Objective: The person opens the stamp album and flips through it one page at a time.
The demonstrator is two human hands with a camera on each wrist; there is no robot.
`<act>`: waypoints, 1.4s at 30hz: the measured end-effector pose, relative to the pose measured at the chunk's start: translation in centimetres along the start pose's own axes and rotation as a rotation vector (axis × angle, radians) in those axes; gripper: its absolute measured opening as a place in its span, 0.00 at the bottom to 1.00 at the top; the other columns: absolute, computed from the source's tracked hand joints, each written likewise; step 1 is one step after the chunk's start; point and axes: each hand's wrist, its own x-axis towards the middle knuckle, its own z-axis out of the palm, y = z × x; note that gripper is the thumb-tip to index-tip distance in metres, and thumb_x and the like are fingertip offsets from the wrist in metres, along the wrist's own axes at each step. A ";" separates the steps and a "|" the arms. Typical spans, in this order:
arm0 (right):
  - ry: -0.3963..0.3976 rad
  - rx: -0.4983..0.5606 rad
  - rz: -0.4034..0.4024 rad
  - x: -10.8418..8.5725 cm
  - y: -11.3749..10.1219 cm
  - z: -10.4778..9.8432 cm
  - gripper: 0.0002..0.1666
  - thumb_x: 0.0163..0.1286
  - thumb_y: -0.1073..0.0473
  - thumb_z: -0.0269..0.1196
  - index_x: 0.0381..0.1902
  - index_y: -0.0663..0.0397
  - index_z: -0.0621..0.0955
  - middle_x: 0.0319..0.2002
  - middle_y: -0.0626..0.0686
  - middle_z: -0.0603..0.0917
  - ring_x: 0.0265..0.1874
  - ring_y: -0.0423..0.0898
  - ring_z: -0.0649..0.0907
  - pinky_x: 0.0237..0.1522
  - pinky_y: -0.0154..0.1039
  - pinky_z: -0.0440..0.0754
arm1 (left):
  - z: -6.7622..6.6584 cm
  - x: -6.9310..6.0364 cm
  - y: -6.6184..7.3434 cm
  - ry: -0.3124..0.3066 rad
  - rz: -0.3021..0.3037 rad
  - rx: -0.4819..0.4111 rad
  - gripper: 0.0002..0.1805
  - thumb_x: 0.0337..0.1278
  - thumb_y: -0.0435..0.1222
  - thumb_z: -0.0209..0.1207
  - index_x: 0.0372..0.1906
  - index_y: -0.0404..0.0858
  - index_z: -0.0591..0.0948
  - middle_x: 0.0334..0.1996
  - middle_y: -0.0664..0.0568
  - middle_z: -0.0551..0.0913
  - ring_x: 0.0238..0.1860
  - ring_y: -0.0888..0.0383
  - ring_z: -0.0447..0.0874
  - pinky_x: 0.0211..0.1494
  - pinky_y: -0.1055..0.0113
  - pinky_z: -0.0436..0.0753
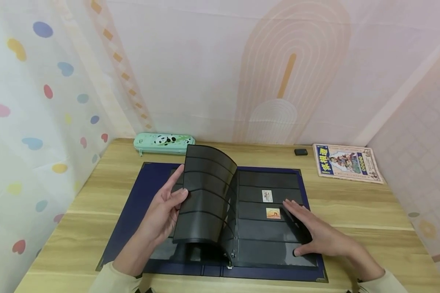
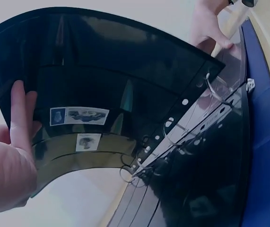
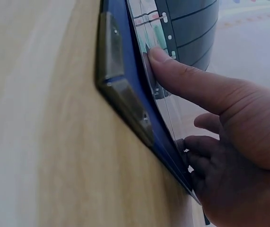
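The open album (image 1: 132, 232) lies on the counter (image 1: 352, 207), its long axis running left to right and its spine pointing away from the person; the cover is navy. Behind the album's left part sits a mint pencil case (image 1: 164, 140) with a panda print, lengthwise to it. Over the album's left side, the left hand (image 1: 163, 215) has its grip pinching the outer edge of a glossy black leaf (image 1: 201, 203), thumb on one face and fingers on the other. The leaf stands up from the album's metal rings (image 1: 229, 266) and bows leftward; its underside carries a joined pair of stamps (image 2: 79, 116) and a single stamp (image 2: 88, 142). On the album's right page (image 1: 264, 228), banded with horizontal strips, a pale stamp (image 1: 267, 196) sits just above an orange stamp (image 1: 273, 213). A small black box (image 1: 301, 152) lies behind the album's right edge. At that edge the right hand (image 1: 320, 236) rests on the page, grip spread, thumb apart from fingers. Beyond the album's far right corner lies a booklet (image 1: 348, 162) with large yellow characters on blue, seemingly Chinese, though too small to read surely.
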 end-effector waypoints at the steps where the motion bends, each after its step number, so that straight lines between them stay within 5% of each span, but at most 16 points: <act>1: -0.001 -0.001 0.002 0.0 0.0 0.0 0.73 0.62 0.47 0.85 0.92 0.53 0.53 0.90 0.67 0.48 0.86 0.78 0.48 0.76 0.83 0.56 | -0.1 -0.1 0.0 -0.008 0.007 0.017 0.45 0.87 0.26 0.53 0.94 0.49 0.45 0.40 0.58 0.92 0.44 0.68 0.92 0.52 0.76 0.88; 7: 0.001 -0.006 0.003 0.0 -0.1 0.1 0.73 0.62 0.47 0.85 0.92 0.51 0.54 0.90 0.66 0.48 0.86 0.77 0.47 0.76 0.83 0.56 | -0.2 -0.6 0.5 -0.010 0.039 0.118 0.45 0.86 0.27 0.54 0.94 0.50 0.47 0.29 0.64 0.85 0.27 0.73 0.80 0.30 0.83 0.77; 16: 0.000 -0.012 0.001 0.0 -0.1 0.1 0.73 0.62 0.47 0.85 0.92 0.51 0.54 0.90 0.65 0.49 0.86 0.77 0.48 0.76 0.83 0.55 | -0.2 -1.1 2.3 0.077 0.061 0.285 0.42 0.83 0.27 0.58 0.92 0.49 0.57 0.22 0.65 0.81 0.20 0.64 0.62 0.23 0.69 0.58; 20: -0.001 -0.009 0.004 0.0 -0.1 0.0 0.73 0.62 0.46 0.85 0.93 0.51 0.54 0.90 0.65 0.49 0.86 0.77 0.47 0.76 0.83 0.56 | -1.5 -1.1 3.2 0.092 0.057 0.314 0.39 0.84 0.29 0.58 0.91 0.46 0.61 0.26 0.62 0.88 0.22 0.68 0.77 0.25 0.76 0.75; 24: 0.000 -0.008 0.006 0.0 0.0 0.1 0.73 0.63 0.46 0.85 0.93 0.49 0.53 0.90 0.65 0.48 0.86 0.77 0.47 0.76 0.84 0.56 | -3.1 -1.4 3.5 0.094 0.053 0.367 0.36 0.86 0.30 0.56 0.90 0.46 0.63 0.39 0.58 0.96 0.31 0.64 0.92 0.37 0.70 0.90; 32: 0.002 -0.005 0.003 -0.1 0.0 0.1 0.73 0.63 0.46 0.85 0.93 0.49 0.53 0.90 0.66 0.49 0.86 0.77 0.47 0.75 0.84 0.56 | -5.2 -2.2 3.1 0.174 0.028 0.465 0.32 0.87 0.34 0.57 0.87 0.46 0.68 0.38 0.55 0.95 0.34 0.58 0.94 0.39 0.63 0.93; 38: -0.001 0.002 0.013 -0.1 -0.1 0.1 0.73 0.63 0.47 0.85 0.93 0.49 0.53 0.90 0.66 0.49 0.86 0.78 0.47 0.75 0.84 0.56 | -6.6 -2.7 2.4 0.165 0.006 0.480 0.31 0.88 0.34 0.56 0.87 0.44 0.66 0.42 0.54 0.96 0.35 0.56 0.96 0.38 0.61 0.93; 42: -0.003 0.002 0.018 0.0 -0.1 0.1 0.73 0.62 0.48 0.85 0.93 0.49 0.53 0.90 0.67 0.49 0.86 0.78 0.47 0.75 0.84 0.56 | -7.1 -3.0 2.1 0.174 0.004 0.580 0.32 0.88 0.36 0.57 0.88 0.43 0.66 0.38 0.56 0.94 0.31 0.58 0.91 0.37 0.67 0.89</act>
